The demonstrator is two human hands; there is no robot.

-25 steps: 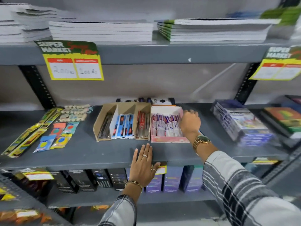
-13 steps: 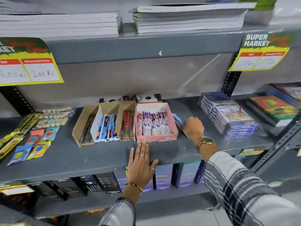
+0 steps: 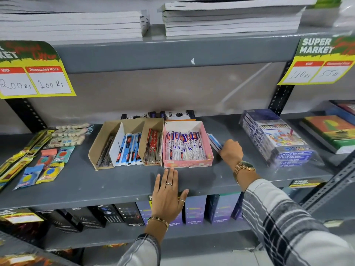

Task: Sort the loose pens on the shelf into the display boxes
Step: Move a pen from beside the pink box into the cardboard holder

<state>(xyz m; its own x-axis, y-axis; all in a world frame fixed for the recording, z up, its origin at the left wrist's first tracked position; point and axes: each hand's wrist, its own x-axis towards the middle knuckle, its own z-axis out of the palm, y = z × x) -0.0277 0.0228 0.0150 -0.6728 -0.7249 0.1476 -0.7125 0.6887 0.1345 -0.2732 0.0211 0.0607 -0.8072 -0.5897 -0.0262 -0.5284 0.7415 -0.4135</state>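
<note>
A pink display box point(image 3: 187, 162) full of purple-and-white packed pens stands on the grey shelf point(image 3: 115, 183). Left of it is a brown cardboard box point(image 3: 99, 143) with three compartments: dark pens, blue-and-white packed pens point(image 3: 128, 148), red packed pens point(image 3: 152, 148). Just right of the pink box, my right hand point(image 3: 231, 151) is closed on a few loose blue-and-white packed pens point(image 3: 214, 141) that lie against the shelf. My left hand point(image 3: 168, 196) lies flat, fingers spread, on the shelf's front edge below the pink box, holding nothing.
Wrapped colour-pencil packs point(image 3: 276, 139) lie right of my right hand, with books point(image 3: 330, 131) beyond them. Erasers and sharpener packets point(image 3: 48, 164) lie at the left. Notebook stacks point(image 3: 230, 20) fill the shelf above. Boxed bottles point(image 3: 194, 210) stand below.
My right hand has moved from the pink box's right wall out to the loose blue pens beside it and closed on them. The view has shifted right. My left hand stayed put.
</note>
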